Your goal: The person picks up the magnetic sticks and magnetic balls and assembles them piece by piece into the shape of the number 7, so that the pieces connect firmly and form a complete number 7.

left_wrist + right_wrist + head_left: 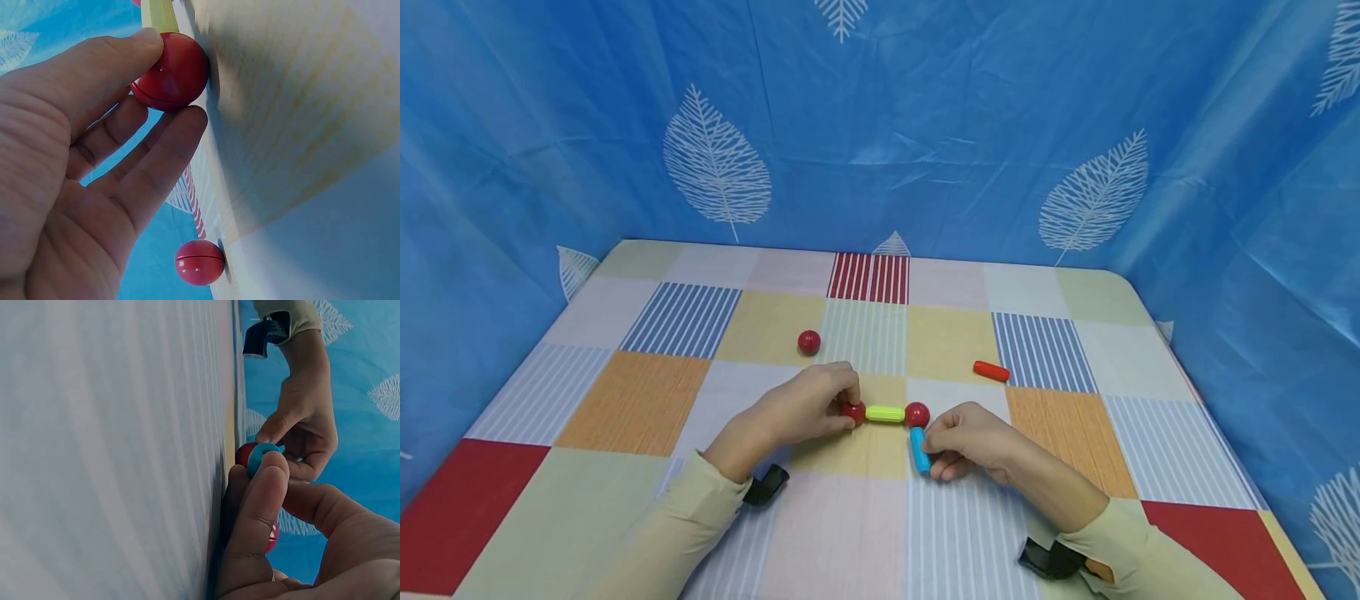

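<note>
A yellow-green rod [885, 414] lies on the table with a red ball at each end. My left hand [808, 406] pinches the left red ball [178, 72] between thumb and fingers. In my right hand [973, 442] is a blue rod [920, 451], pinched by thumb and fingers. The blue rod's far end is close to the right red ball [917, 414]; whether they touch I cannot tell. From the right wrist view, my fingers cover most of the blue rod [259, 456].
Beyond my left hand sits a loose red ball [808, 342]. A red rod [992, 371] lies farther back on the right. The patchwork-covered table [625, 492] ends at a blue leaf-patterned curtain [887, 125]. Each wrist carries a black camera.
</note>
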Demonstrator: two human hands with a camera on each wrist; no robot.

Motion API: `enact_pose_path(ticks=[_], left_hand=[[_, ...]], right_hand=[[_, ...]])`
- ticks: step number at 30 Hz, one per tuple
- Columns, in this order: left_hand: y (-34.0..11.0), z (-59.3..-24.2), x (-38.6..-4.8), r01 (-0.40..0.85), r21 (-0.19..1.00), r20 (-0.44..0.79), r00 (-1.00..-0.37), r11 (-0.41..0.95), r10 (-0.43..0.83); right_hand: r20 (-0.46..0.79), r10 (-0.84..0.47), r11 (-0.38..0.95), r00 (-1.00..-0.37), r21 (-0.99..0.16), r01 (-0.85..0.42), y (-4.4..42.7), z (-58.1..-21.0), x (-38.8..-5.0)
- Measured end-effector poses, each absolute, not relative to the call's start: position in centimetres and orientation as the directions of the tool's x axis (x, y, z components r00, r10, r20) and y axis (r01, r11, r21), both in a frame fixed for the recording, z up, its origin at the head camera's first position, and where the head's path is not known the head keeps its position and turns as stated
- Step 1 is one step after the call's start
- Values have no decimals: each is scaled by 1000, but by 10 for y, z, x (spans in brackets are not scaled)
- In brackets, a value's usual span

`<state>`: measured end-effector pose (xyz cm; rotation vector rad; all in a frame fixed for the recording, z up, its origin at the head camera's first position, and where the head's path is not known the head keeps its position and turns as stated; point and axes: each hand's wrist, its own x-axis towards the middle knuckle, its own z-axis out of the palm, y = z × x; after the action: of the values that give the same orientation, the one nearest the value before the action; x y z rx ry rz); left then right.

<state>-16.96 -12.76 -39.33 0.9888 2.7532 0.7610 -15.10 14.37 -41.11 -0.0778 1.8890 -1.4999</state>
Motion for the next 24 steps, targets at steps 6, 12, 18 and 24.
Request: enact_pose_path(ticks=[6, 12, 18, 24], left_hand=[[-127, -393, -170, 566, 490, 54, -778, 662, 626], [-127, -393, -170, 571, 489, 58, -776, 660, 628], [-126, -394, -170, 576, 486, 64, -774, 658, 630], [-126, -394, -170, 584, 483, 72, -769, 653, 635]], right_hand=[[-500, -452, 296, -738, -865, 405, 144, -412, -152], [-512, -460, 263, -725, -859, 440, 145, -412, -152], [-506, -480, 238, -717, -861, 449, 145, -413, -152], [-499, -482, 224, -720, -865, 449, 143, -414, -150]])
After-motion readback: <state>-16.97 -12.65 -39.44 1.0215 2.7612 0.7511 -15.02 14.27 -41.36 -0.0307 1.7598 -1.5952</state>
